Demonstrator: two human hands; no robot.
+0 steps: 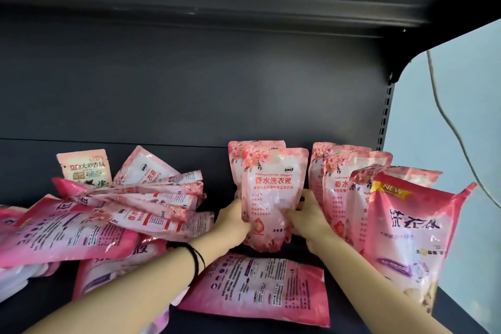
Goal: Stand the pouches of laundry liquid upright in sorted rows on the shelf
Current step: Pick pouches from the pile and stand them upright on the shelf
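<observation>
A pale pink pouch (pixel 273 184) stands upright in the middle of the shelf (pixel 54 295). The left hand (pixel 233 221) grips its left edge and the right hand (pixel 309 217) grips its right edge. Just right of it stands a row (pixel 349 187) of upright pouches. A heap (pixel 130 206) lies to the left, and a flat pouch (pixel 260 287) lies in front.

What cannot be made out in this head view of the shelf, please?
Head view:
- Rear pouch: print hidden by the held pouch.
- Fingers of left hand and right hand: partly behind the held pouch.
- Left pile: cut by the frame edge.
- Flat pouch: small print too blurred.
- Right row: lower parts hidden by the big front pouch.
</observation>
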